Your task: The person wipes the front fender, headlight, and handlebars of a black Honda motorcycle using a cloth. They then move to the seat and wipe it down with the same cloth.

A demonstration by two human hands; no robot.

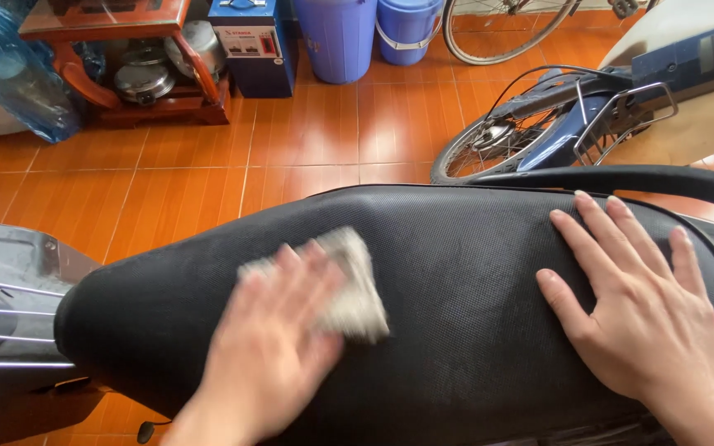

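I see my left hand point(270, 351) pressed flat on a grey cloth point(349, 285), fingers spread over it rather than curled round it, so the palm pins the cloth to the seat point(473, 330). The hand and cloth are blurred, which I take as a wiping stroke. The cloth lies left of the seat's middle, nearer the far edge than the near one.

My right hand point(638, 306) lies open and empty on the right part of the seat, fingers fanned toward the far edge; I judge it is there to brace me and steady the seat against the push of the other hand.

At the seat's left end a wire rack point(2, 330) sticks out. Beyond the far edge a bicycle point(530, 124) stands on the orange tiled floor point(291, 140), with two blue bins point(373, 33) further back.
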